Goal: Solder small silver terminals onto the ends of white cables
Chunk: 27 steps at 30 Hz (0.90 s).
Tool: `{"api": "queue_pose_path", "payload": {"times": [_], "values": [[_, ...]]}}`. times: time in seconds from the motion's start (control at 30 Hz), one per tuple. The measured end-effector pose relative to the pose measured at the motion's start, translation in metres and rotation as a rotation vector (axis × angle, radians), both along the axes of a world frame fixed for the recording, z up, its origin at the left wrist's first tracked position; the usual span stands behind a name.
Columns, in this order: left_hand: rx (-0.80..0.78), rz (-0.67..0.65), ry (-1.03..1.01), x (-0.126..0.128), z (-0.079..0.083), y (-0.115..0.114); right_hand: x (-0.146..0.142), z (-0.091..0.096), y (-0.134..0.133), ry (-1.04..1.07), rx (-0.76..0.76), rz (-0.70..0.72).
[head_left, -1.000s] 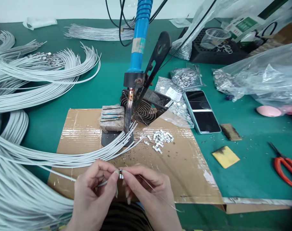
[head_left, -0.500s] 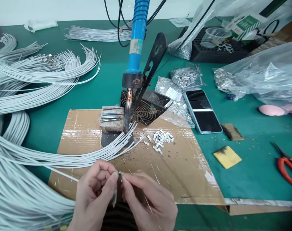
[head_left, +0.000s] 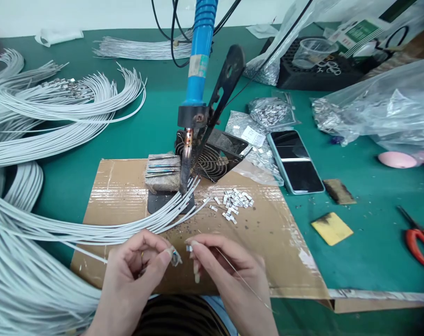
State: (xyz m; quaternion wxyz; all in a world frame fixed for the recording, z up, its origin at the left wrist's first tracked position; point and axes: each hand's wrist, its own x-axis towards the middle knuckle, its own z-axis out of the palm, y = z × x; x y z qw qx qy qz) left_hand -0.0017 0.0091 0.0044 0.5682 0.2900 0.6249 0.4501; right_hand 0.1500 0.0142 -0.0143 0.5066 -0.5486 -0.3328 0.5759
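Observation:
Over the front of the cardboard sheet point(head_left: 281, 252), my left hand point(head_left: 136, 266) is closed, thumb against forefinger. At its fingertips shows a small greyish bit point(head_left: 176, 256) whose kind I cannot make out. A short gap to the right, my right hand point(head_left: 229, 266) pinches a small white-and-metal piece point(head_left: 189, 248). A thin wire point(head_left: 245, 280) runs through the same hand and sticks out below it. Similar small white-and-metal pieces point(head_left: 238, 199) lie loose on the cardboard, beyond my hands. White cables point(head_left: 128, 232) stretch across it from the left, their ends near a soldering iron point(head_left: 197, 88).
The iron hangs in a black stand point(head_left: 229, 74) above a block with metal rods point(head_left: 163, 172) and a small fan point(head_left: 212, 161). Cable bundles point(head_left: 58, 140) fill the left. At right are a phone point(head_left: 295, 161), a yellow sponge point(head_left: 332, 228), red-handled scissors point(head_left: 420, 242) and plastic bags point(head_left: 383, 102).
My hands have parted; the right has moved right, away from the left. The small white piece now shows plainly in my right fingertips, and a gap has opened between the hands.

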Motion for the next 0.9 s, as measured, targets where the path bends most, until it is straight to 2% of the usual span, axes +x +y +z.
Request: {"api": "queue_pose_path", "payload": {"times": [0.17,0.37,0.77,0.9], "values": [[0.003,0.007,0.007,0.002,0.002,0.002,-0.002,-0.005,0.007,0.014,0.144,0.109],[-0.016,0.016,0.023,0.005,0.005,0.005,0.0,-0.014,0.006,-0.076,0.238,0.127],[-0.018,0.019,0.084,0.009,0.007,0.007,0.007,-0.005,0.013,-0.103,0.241,0.177],[-0.011,0.019,0.099,0.01,0.008,0.009,0.009,-0.009,0.004,-0.211,0.263,0.183]]}}
